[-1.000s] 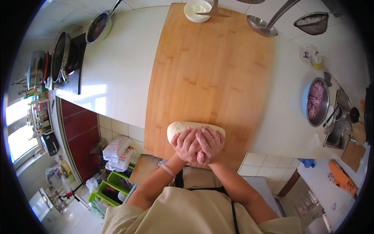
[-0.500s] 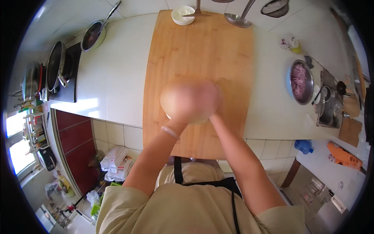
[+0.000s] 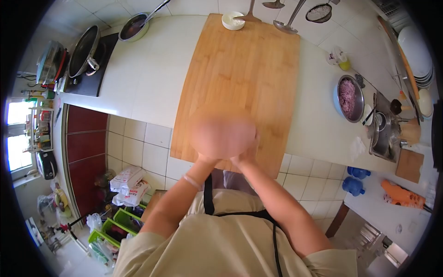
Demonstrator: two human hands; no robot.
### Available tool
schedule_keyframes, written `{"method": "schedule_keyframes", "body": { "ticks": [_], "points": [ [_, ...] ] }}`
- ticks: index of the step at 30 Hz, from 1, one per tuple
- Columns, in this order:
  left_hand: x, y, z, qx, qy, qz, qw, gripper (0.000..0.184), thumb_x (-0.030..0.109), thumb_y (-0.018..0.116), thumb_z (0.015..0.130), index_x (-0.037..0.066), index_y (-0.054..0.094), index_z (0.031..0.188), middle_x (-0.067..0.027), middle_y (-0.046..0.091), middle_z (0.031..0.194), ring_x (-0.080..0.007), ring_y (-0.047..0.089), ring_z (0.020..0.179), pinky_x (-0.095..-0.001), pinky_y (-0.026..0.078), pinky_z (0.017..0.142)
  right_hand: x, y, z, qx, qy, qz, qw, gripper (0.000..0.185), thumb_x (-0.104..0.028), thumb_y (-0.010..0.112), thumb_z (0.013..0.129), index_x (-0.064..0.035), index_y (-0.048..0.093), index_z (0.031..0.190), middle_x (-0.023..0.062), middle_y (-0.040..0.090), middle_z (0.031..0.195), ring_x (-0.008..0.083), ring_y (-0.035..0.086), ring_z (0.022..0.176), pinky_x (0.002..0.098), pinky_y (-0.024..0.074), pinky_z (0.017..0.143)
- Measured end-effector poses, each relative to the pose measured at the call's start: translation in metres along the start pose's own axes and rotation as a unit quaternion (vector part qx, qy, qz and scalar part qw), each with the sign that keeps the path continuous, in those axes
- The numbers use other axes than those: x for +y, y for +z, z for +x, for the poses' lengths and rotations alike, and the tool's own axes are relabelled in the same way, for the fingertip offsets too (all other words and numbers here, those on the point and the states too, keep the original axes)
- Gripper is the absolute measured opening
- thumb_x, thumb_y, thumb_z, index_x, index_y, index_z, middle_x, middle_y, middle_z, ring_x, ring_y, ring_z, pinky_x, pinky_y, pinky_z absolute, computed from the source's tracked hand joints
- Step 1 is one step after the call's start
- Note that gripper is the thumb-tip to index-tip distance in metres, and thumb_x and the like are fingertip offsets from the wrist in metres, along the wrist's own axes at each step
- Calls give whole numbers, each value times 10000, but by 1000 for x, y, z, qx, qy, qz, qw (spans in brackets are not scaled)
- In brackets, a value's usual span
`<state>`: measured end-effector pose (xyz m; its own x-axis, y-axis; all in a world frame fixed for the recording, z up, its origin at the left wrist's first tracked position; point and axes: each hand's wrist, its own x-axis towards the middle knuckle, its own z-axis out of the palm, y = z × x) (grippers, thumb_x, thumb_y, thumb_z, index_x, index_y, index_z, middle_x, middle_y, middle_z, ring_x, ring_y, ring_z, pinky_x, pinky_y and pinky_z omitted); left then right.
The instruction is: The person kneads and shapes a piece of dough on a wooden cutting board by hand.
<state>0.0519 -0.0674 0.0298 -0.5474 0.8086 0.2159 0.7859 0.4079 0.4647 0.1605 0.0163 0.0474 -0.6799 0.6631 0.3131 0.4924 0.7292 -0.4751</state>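
Note:
My left hand [image 3: 208, 147] and my right hand [image 3: 245, 151] are close together over the near part of a wooden board [image 3: 240, 69]. A round blurred patch covers most of both hands, so their fingers and anything between them are hidden. Only the wrists and the outer edge of the right hand show clearly. On the left wrist is a pale bracelet [image 3: 192, 182].
A white bowl [image 3: 233, 21] of white contents sits at the board's far edge, beneath hanging utensils, including a ladle [image 3: 286, 27]. To the right, a metal bowl [image 3: 357, 109] holds purplish grains beside a sink [image 3: 385, 147]. A frying pan [image 3: 84, 51] stands left.
Both hands have come nearer to my body, and my wrists are closer together. The view has shifted and tilted slightly, showing more of the floor at lower left.

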Motion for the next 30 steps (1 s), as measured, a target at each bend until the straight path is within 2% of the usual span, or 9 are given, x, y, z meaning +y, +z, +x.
{"method": "schedule_keyframes", "body": {
  "ticks": [3, 8, 15, 19, 21, 22, 24, 27, 30],
  "points": [
    [1, 3, -40, 86, 64, 20, 994, 462, 385, 416, 963, 106, 665, 1236, -134, 617, 1305, -349, 514, 1277, -542, 263, 1133, 5, 3, -43, -7, -46, 26, 999, 437, -377, 452, 974, -130, 655, 1271, 130, 591, 1355, 327, 539, 1230, 559, 326, 1063],
    [-7, 30, -53, 113, 47, 13, 992, 504, 426, 333, 998, 120, 650, 1243, -167, 572, 1352, -380, 465, 1318, -578, 239, 1141, 17, 25, -50, 47, -39, 32, 998, 436, -404, 388, 1012, -217, 673, 1284, 81, 587, 1383, 291, 530, 1269, 522, 280, 1114],
    [-15, 30, 8, 88, 37, 27, 995, 540, 442, 314, 986, 111, 675, 1214, -168, 603, 1313, -367, 511, 1273, -559, 254, 1137, 34, 34, 8, 28, -28, 52, 998, 479, -419, 349, 1010, -203, 688, 1271, 87, 596, 1367, 279, 551, 1248, 502, 295, 1095],
    [-12, 28, 88, 71, 29, 12, 997, 512, 413, 383, 930, 91, 693, 1179, -152, 629, 1275, -356, 537, 1239, -520, 277, 1116, 56, 44, 74, 10, -41, 55, 998, 472, -400, 388, 972, -147, 690, 1233, 121, 608, 1327, 293, 575, 1204, 499, 342, 1035],
    [-11, 33, 114, 102, 68, -4, 992, 493, 390, 415, 906, 88, 691, 1181, -137, 637, 1267, -346, 546, 1231, -514, 273, 1111, 67, 59, 94, 11, -43, 53, 998, 469, -390, 397, 961, -130, 685, 1224, 133, 615, 1306, 300, 583, 1184, 499, 357, 1014],
    [-9, 31, 122, 68, 29, -21, 997, 486, 384, 422, 904, 88, 690, 1182, -129, 645, 1256, -340, 553, 1222, -511, 269, 1113, 71, 73, 96, -37, 81, 231, 969, 463, -382, 410, 951, -120, 678, 1224, 143, 621, 1281, 307, 589, 1160, 499, 369, 994],
    [-12, 27, 147, 57, 55, -19, 997, 454, 360, 439, 902, 98, 693, 1171, -82, 667, 1231, -309, 578, 1200, -506, 268, 1113, 69, 51, 130, 27, -38, 47, 998, 450, -339, 470, 909, -102, 650, 1247, 163, 633, 1235, 327, 599, 1109, 505, 395, 966],
    [-27, 44, 167, 73, 57, -40, 995, 421, 338, 449, 896, 117, 697, 1154, -50, 669, 1238, -286, 584, 1204, -506, 265, 1115, 78, 65, 149, 57, -23, 27, 998, 444, -282, 518, 870, -87, 637, 1252, 168, 631, 1233, 342, 595, 1115, 507, 406, 969],
    [-25, 44, 182, 58, 55, 62, 995, 405, 368, 467, 928, 142, 699, 1170, -41, 659, 1281, -270, 548, 1263, -508, 270, 1119, 80, 75, 163, 83, 26, 15, 996, 413, -244, 549, 860, -76, 639, 1227, 163, 635, 1226, 365, 592, 1117, 499, 417, 979]
  ]
}}
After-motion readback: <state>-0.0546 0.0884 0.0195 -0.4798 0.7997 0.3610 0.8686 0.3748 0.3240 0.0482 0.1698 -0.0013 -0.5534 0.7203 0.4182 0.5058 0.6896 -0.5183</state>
